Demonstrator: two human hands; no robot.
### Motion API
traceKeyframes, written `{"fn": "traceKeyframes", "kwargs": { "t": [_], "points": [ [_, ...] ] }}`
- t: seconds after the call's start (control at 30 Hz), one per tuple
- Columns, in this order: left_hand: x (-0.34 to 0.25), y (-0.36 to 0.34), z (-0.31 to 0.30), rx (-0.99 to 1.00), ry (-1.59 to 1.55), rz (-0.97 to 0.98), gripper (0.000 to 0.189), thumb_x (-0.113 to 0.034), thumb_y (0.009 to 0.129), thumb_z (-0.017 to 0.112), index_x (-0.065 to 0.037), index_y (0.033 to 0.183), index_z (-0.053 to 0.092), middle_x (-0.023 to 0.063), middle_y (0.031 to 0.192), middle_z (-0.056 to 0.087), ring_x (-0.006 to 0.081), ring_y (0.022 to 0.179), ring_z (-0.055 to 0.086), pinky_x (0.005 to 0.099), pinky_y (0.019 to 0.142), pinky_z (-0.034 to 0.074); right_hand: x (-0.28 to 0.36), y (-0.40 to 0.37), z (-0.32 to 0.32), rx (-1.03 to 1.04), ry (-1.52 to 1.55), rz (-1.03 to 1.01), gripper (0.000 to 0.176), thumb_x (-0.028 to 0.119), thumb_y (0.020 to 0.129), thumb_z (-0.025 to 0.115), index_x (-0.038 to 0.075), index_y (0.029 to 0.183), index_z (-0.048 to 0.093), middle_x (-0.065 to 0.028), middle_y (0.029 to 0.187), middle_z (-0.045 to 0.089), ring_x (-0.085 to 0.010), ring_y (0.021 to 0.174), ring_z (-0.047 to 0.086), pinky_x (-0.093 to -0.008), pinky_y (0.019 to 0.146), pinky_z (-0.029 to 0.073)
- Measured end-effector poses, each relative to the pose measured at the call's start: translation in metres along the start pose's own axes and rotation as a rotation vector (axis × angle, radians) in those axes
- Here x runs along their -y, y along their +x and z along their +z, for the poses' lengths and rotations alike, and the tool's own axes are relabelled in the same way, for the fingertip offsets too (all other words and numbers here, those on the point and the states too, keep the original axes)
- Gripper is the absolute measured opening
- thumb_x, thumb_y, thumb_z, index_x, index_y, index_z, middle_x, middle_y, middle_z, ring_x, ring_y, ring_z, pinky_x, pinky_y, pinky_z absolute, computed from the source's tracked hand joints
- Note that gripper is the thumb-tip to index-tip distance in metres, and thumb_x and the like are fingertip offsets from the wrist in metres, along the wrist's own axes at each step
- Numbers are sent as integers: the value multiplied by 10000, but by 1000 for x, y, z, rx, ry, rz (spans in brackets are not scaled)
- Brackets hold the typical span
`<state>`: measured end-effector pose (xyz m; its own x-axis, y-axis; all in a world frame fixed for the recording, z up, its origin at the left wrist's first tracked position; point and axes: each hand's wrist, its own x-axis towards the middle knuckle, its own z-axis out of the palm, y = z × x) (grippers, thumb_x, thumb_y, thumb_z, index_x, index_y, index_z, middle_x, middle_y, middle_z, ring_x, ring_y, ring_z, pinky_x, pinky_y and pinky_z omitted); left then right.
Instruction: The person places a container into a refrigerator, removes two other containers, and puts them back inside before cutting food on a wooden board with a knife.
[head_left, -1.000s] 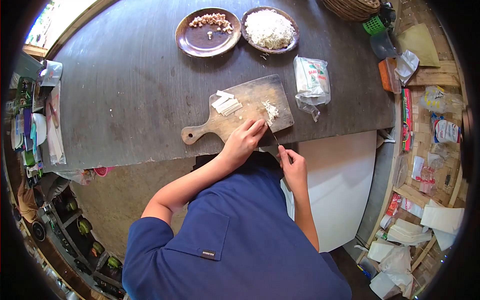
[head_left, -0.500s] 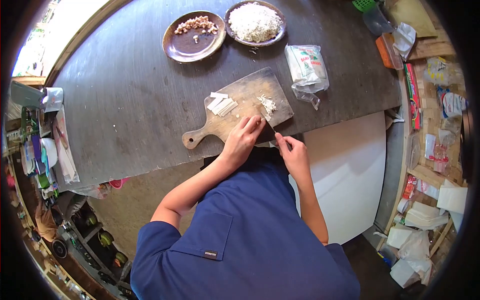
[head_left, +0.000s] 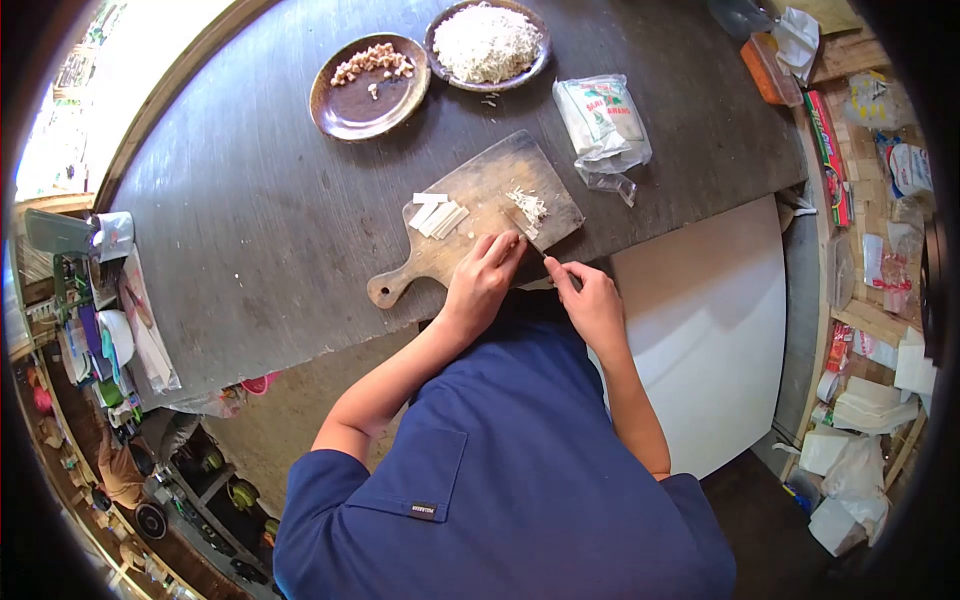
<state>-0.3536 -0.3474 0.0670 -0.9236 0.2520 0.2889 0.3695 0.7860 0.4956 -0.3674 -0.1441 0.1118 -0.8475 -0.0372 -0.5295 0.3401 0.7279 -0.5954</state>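
Holding knife [head_left: 538, 249], right hand [head_left: 592, 302] partly hides it.

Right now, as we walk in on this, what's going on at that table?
A person seems to be slicing something pale on a wooden cutting board. The right hand grips a knife; the left hand is at the board's near edge, fingertips by the blade. Pale strips lie toward the handle side, thin shreds beyond the blade. Two plates of food stand farther back.
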Motion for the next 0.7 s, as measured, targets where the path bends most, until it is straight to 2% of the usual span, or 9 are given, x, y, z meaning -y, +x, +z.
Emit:
{"fn": "traceKeyframes", "kwargs": {
  "t": [0.1, 0.27, 0.37, 0.43, 0.57, 0.7],
  "points": [
    [3, -1, 2, 18, 19, 29, 444, -60, 815, 664, 31, 1248, 692, 108, 1231, 620, 266, 1104, 635, 352, 944, 580, -1, -6, -3, -21, -10, 0, 601, 642, 1018, 607, 74, 1049, 801, -226, 952, 772, -461, 960, 729, -514, 820, 559],
    [2, 0, 1, 5, 18, 36, 433, -59, 813, 667, 38, 1233, 703, 107, 1230, 622, 269, 1134, 636, 355, 954, 580, -10, -9, -3, 10, -22, 62, 601, 645, 1011, 615, 75, 1057, 801, -232, 951, 770, -470, 965, 726, -520, 827, 557],
    [3, -2, 0, 6, 22, 40, 435, -56, 810, 675, 38, 1235, 703, 104, 1233, 623, 267, 1138, 637, 355, 955, 581, -4, 4, 2, 14, 34, 5, 611, 657, 1007, 611, 80, 1061, 804, -232, 952, 773, -471, 969, 727, -526, 833, 555],
    [4, -1, -1, 9, 29, 45, 432, -53, 810, 677, 36, 1231, 705, 101, 1233, 624, 262, 1139, 640, 356, 956, 582, 9, 3, -1, 24, -11, 19, 616, 664, 1007, 605, 84, 1063, 806, -237, 944, 771, -474, 963, 727, -529, 830, 555],
    [3, -4, 2, 6, -62, -18, 438, -7, 788, 695, 6, 1226, 711, 102, 1220, 644, 286, 1112, 659, 384, 951, 575, -5, -8, -3, 4, -27, 19, 624, 671, 1009, 597, 86, 1067, 807, -244, 941, 769, -477, 955, 727, -531, 826, 556],
    [4, -3, 4, -31, -23, 11, 414, -8, 788, 696, 1, 1202, 714, 98, 1214, 647, 284, 1105, 659, 382, 926, 584, -6, -4, 0, -1, -27, 37, 625, 672, 1009, 598, 86, 1064, 806, -239, 931, 769, -471, 947, 730, -529, 818, 556]
  ]
}}
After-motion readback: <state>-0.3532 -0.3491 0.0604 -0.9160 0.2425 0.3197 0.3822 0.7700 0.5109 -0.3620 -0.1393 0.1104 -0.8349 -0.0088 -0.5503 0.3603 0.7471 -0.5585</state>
